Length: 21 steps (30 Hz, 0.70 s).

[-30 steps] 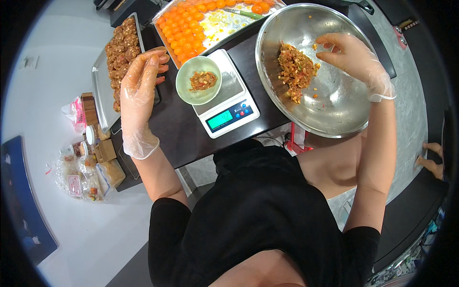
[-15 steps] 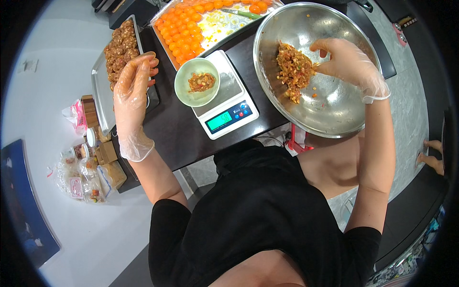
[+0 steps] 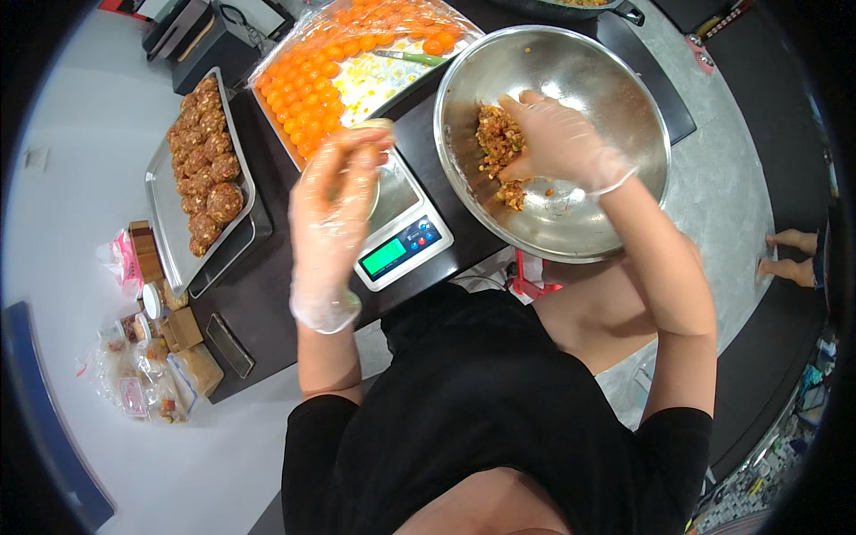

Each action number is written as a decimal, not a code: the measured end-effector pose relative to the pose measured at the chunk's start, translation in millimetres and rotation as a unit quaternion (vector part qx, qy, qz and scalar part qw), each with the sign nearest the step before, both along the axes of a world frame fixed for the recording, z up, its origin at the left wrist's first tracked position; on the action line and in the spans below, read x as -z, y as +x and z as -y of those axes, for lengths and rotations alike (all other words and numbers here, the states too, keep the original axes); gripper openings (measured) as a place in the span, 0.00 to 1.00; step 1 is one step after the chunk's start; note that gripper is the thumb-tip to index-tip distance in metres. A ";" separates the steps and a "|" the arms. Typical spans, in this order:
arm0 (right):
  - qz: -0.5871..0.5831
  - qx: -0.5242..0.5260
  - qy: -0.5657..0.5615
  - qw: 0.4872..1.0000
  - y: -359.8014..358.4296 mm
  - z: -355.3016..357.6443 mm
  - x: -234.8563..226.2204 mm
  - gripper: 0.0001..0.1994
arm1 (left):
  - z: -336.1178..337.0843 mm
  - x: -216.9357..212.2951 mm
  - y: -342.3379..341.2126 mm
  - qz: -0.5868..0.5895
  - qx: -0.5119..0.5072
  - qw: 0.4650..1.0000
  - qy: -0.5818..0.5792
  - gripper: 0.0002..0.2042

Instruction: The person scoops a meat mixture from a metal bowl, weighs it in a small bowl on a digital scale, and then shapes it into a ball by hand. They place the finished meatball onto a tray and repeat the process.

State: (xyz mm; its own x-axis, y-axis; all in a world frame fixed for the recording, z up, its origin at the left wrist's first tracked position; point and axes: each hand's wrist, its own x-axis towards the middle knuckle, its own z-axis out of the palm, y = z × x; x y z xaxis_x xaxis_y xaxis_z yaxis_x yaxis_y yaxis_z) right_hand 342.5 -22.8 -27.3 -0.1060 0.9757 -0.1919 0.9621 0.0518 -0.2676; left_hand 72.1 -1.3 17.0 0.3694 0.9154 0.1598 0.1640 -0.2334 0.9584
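Note:
My right hand [image 3: 562, 143], in a clear plastic glove, reaches into a large steel mixing bowl [image 3: 615, 214]. Its thumb and fingers are apart around one side of a reddish-brown chunky mixture [image 3: 497, 141], touching its edge. My left hand [image 3: 332, 209], gloved the same way and smeared by motion, is over the white digital kitchen scale [image 3: 406, 250]. It covers nearly all of the small pale green bowl, of which only a sliver of rim [image 3: 374, 192] shows. Whether the left fingers grip that rim cannot be made out.
Behind the scale lies a tray of orange egg yolks [image 3: 308, 89] partly under plastic film, with a green-handled knife [image 3: 410, 58]. At left, a metal tray [image 3: 169, 214] holds meatballs [image 3: 209, 160]. A phone [image 3: 230, 346], jars and bags [image 3: 147, 374] sit near the table's left edge.
My left hand has come right, from beside the meatball tray to over the scale. My right hand has pushed left against the mixture. The view has shifted, uncovering the meatballs and phone.

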 end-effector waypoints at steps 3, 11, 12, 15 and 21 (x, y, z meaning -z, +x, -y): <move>0.030 0.029 0.000 0.999 -17.2 -5.4 21.4 0.42 | 7.0 11.4 33.7 0.021 0.031 0.999 -0.013 0.08; -0.118 0.038 -0.028 0.992 27.3 -44.4 43.0 0.36 | 21.5 43.4 62.9 0.058 0.125 0.987 -0.078 0.10; -0.208 0.081 -0.024 0.974 34.5 -40.5 37.5 0.30 | 20.7 44.5 61.5 0.060 0.126 0.987 -0.078 0.10; -0.500 0.145 -0.061 0.852 56.5 -14.4 18.4 0.30 | 15.2 44.6 57.7 0.045 0.129 0.988 -0.076 0.10; -0.043 0.180 -0.028 0.982 95.5 16.6 -11.6 0.31 | -6.5 22.9 77.6 -0.219 0.190 0.946 0.144 0.19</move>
